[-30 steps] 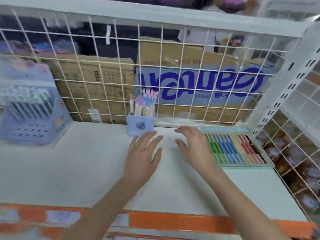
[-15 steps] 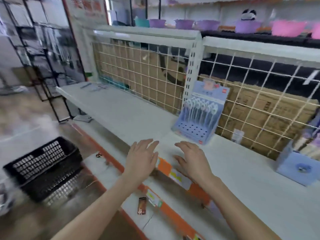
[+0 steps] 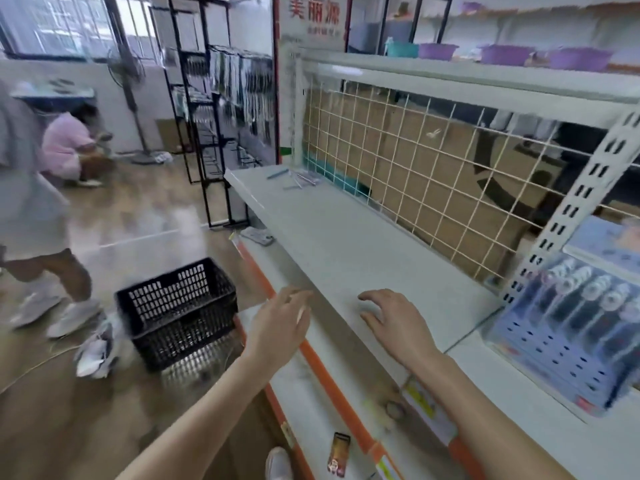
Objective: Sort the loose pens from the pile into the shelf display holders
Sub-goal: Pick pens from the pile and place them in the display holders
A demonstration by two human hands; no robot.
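Observation:
A few loose pens [image 3: 296, 179] lie at the far end of the white shelf [image 3: 332, 237], well beyond both hands. A blue display holder [image 3: 571, 327] with pens standing in its holes sits at the right on the shelf. My left hand [image 3: 278, 329] hovers over the shelf's front edge, fingers relaxed and spread, holding nothing. Over the shelf surface my right hand [image 3: 394, 327] is also empty, its fingers loosely spread, left of the blue holder.
A black plastic basket [image 3: 176, 310] stands on the floor left of the shelf. A wire grid [image 3: 433, 174] backs the shelf, with cardboard behind it. One person walks at the far left [image 3: 31, 216], another crouches further back [image 3: 69, 147]. An orange-edged lower shelf [image 3: 332, 393] runs below.
The view has swung left along the shelf, from the small pen box and crayon tray to the empty stretch, basket and far pens. Both hands stayed empty and spread.

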